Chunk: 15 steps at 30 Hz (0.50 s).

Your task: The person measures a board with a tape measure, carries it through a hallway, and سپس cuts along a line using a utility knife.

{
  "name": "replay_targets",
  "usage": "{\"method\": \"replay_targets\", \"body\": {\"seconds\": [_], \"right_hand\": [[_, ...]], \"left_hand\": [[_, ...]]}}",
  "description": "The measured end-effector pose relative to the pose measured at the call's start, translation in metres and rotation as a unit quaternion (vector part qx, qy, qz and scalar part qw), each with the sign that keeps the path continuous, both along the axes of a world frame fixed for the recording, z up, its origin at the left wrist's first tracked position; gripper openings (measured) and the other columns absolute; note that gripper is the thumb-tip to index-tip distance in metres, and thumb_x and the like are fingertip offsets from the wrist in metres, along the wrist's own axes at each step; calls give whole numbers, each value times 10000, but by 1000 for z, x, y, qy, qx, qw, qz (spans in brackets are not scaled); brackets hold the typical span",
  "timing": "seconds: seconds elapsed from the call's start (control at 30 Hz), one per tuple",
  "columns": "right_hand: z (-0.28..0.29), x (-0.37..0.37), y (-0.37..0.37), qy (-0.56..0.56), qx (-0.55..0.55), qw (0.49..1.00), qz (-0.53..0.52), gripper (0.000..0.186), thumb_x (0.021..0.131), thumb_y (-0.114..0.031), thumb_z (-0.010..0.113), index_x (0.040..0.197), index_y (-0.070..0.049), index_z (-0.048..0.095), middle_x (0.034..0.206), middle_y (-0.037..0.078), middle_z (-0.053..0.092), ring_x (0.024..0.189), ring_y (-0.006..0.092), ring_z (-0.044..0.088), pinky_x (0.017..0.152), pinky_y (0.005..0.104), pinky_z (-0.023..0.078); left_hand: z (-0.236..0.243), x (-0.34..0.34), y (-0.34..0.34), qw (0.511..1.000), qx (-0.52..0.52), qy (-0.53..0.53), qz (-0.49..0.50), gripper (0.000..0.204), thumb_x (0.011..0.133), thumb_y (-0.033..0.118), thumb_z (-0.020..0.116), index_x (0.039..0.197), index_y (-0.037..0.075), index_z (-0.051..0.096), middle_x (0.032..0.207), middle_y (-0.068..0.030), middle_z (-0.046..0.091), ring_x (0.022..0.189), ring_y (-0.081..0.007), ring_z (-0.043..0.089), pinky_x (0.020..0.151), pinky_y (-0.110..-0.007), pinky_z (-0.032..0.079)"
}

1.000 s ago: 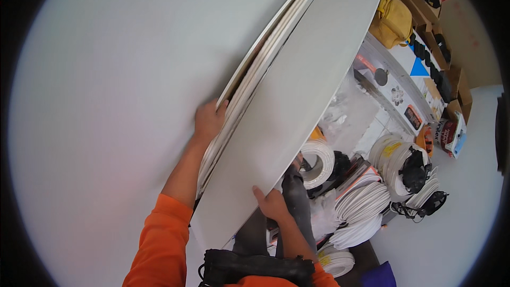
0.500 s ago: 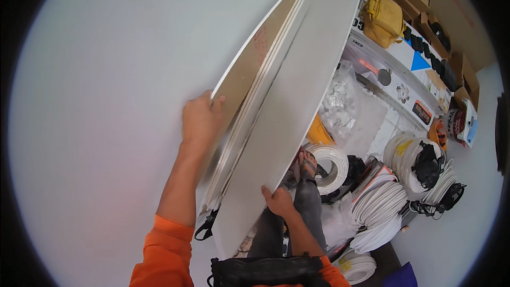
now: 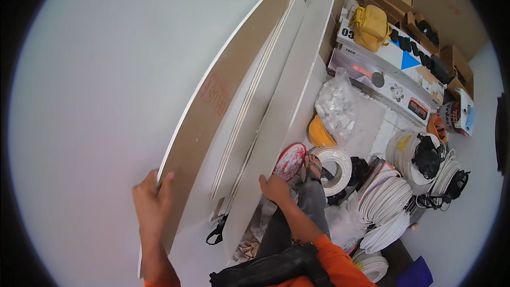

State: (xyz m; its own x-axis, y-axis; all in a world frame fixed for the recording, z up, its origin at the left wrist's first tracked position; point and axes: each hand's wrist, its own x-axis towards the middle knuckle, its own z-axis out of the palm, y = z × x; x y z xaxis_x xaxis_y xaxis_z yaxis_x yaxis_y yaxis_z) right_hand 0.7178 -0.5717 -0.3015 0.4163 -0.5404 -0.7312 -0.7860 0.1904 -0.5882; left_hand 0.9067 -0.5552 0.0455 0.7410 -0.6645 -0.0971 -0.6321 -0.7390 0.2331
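- Left hand (image 3: 152, 202), at 8 o'clock: the grip pinches the left edge of a brown-faced board (image 3: 204, 109), thumb laid on the brown side, other fingers behind the pale edge.
- That board runs from just past 12 o'clock down to 7 o'clock, slanting, with a gently curved look and red printing midway. A narrow gap parts most of it from the stack on its right.
- Stack (image 3: 260, 95), through the centre: several thin pale boards, edges close together, on the same slant.
- Front board (image 3: 292, 85), on the right side of the stack: a long pale sheet reaching from near 1 o'clock to between 6 and 7.
- Right hand (image 3: 277, 188), between 5 and 6 o'clock: the grip pinches this sheet's right edge; some fingers are hidden.
- Black strap (image 3: 216, 234), between 6 and 7 o'clock, near the stack's lower end.
- White wall (image 3: 90, 101), filling 9 o'clock.
- Red-rimmed disc (image 3: 290, 162), between 4 and 5 o'clock, beside a sandalled foot (image 3: 313, 167).
- White cable coils (image 3: 382, 202), around 4 o'clock.
- Clear plastic bag (image 3: 338, 103), between 2 and 3 o'clock.
- Yellow bag (image 3: 372, 27), between 1 and 2 o'clock.
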Motion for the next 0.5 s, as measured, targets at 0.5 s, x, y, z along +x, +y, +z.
{"method": "replay_targets", "body": {"seconds": [0.5], "right_hand": [[20, 111, 18, -37, -77, 990, 116, 574, 975, -471, 563, 1158, 51, 714, 1134, 280, 723, 1092, 440, 694, 942, 489, 557]], "left_hand": [[115, -46, 242, 960, -132, 197, 151, 283, 932, 167, 777, 778, -41, 662, 593, 35, 537, 598, -42, 447, 514, -260, 364]]}}
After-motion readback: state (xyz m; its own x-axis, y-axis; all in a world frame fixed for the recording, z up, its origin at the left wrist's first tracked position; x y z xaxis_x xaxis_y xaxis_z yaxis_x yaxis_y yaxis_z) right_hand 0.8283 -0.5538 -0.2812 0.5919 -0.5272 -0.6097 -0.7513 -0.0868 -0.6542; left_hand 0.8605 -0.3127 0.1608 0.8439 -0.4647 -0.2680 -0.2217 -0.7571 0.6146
